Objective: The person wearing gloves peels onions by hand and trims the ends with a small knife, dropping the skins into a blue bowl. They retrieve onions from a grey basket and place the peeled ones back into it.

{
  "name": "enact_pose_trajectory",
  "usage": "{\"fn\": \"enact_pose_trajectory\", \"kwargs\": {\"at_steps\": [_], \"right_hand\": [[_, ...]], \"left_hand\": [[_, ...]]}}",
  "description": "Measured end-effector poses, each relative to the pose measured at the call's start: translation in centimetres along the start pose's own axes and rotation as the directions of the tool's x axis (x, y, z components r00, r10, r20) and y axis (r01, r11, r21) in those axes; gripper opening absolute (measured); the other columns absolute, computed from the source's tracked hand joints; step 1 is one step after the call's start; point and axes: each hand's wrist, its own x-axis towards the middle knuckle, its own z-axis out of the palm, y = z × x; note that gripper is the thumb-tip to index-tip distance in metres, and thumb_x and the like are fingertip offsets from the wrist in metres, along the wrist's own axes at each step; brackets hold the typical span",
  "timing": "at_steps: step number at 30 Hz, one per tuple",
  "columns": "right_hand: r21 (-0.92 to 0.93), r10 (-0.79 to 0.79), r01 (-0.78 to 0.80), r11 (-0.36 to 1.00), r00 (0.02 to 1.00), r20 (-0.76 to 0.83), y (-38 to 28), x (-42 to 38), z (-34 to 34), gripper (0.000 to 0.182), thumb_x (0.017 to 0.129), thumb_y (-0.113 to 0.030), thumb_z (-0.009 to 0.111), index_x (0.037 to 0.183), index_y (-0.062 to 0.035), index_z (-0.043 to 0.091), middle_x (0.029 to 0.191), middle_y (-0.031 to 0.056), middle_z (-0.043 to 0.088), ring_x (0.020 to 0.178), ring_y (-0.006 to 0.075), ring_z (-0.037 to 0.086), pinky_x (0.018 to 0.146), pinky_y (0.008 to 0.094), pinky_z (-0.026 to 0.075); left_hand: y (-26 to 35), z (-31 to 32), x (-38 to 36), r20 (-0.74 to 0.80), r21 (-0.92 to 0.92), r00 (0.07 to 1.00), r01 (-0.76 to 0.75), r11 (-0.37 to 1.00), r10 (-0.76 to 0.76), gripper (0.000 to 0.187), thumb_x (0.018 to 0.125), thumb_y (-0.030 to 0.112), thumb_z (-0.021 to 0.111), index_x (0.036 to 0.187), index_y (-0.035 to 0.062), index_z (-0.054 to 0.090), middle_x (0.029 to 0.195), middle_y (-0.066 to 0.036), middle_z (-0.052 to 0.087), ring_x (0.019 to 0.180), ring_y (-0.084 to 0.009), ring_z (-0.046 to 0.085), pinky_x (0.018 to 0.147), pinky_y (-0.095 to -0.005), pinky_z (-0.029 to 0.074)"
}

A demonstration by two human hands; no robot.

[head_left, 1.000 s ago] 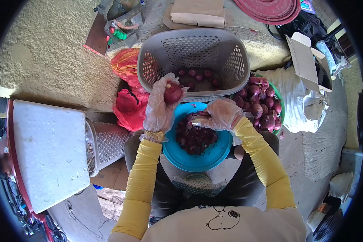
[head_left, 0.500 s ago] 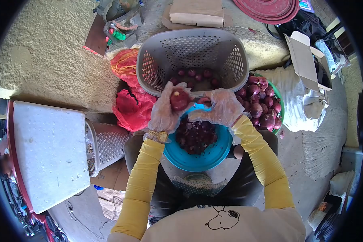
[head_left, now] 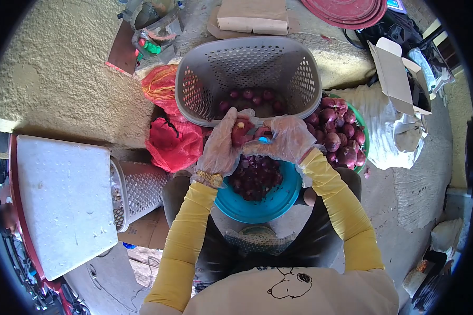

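Observation:
Both my hands wear clear plastic gloves and meet above the near rim of the grey basket. My left hand [head_left: 222, 145] is closed round a red onion [head_left: 240, 132], its pale cut end showing. Close beside the onion, my right hand [head_left: 285, 138] has its fingers curled, with its thumb reaching toward the left hand. A small reddish piece shows at the right fingers; I cannot make out what it is. Below the hands is a blue basin [head_left: 257, 210] with dark red onion skins and pieces. Several red onions [head_left: 248, 94] lie at the bottom of the grey basket [head_left: 247, 50].
A green-rimmed tub [head_left: 366, 128] heaped with red onions stands right of the basket. Red mesh sacks [head_left: 176, 144] lie to the left, near a second perforated basket [head_left: 144, 184] and a white board [head_left: 65, 205]. An open cardboard box [head_left: 391, 79] sits at right.
The onion has turned and shifted slightly right in my left hand. My right hand has come a little closer to it. The basin and baskets stay in place.

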Motion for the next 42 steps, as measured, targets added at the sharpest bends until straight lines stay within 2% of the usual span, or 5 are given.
{"fn": "enact_pose_trajectory", "kwargs": {"at_steps": [12,18,24,26,42], "right_hand": [[0.017,-0.060,0.064,0.998,0.984,-0.166,0.2,-0.3,0.4,0.063,0.071,-0.069,0.080,0.100,-0.0121,0.077,0.075,0.0151,0.071,0.071,0.0345,0.069,0.066,0.0417,0.054],[0.014,0.083,-0.084,0.996,0.992,0.090,0.9,0.1,0.9,0.074,0.072,-0.080,0.070,0.109,-0.0155,0.076,0.080,0.0156,0.072,0.077,0.0371,0.070,0.072,0.0430,0.055],[0.199,0.041,-0.038,0.979,0.999,-0.007,-0.2,-0.3,0.0,0.069,0.072,-0.077,0.072,0.100,-0.0142,0.077,0.083,0.0150,0.073,0.081,0.0362,0.071,0.075,0.0422,0.055],[0.157,0.052,-0.052,0.986,0.999,0.009,0.0,-0.1,-0.1,0.071,0.072,-0.078,0.071,0.104,-0.0158,0.076,0.083,0.0146,0.073,0.082,0.0357,0.071,0.075,0.0428,0.055],[0.159,-0.009,0.016,0.987,0.999,-0.045,0.3,-0.2,0.9,0.068,0.076,-0.079,0.068,0.107,-0.0202,0.076,0.078,0.0136,0.072,0.078,0.0362,0.071,0.072,0.0444,0.055]], "left_hand": [[0.0,0.3,0.0,-0.016,-0.044,1.000,-0.022,0.999,0.021,0.046,0.107,0.039,0.052,0.121,-0.0045,0.060,0.109,-0.014,0.065,0.098,-0.0250,0.068,0.083,-0.0380,0.060],[-0.3,-0.1,0.4,-0.026,-0.029,0.999,-0.035,0.999,0.035,0.047,0.107,0.039,0.051,0.122,-0.0047,0.059,0.104,-0.015,0.067,0.098,-0.0287,0.068,0.084,-0.0406,0.060],[-0.2,-0.2,0.3,0.009,-0.058,1.000,0.023,0.998,-0.022,0.044,0.108,0.040,0.049,0.124,0.0001,0.060,0.110,-0.010,0.067,0.100,-0.0176,0.065,0.087,-0.0297,0.056],[-0.4,-0.6,0.6,0.028,-0.086,1.000,-0.010,0.996,0.013,0.048,0.107,0.039,0.051,0.129,-0.0043,0.056,0.114,-0.017,0.066,0.102,-0.0327,0.069,0.085,-0.0442,0.061],[-0.6,-0.6,0.7,0.036,-0.061,0.999,-0.011,0.998,0.013,0.046,0.108,0.037,0.051,0.127,-0.0037,0.057,0.107,-0.014,0.067,0.099,-0.0298,0.069,0.081,-0.0394,0.061]]}}
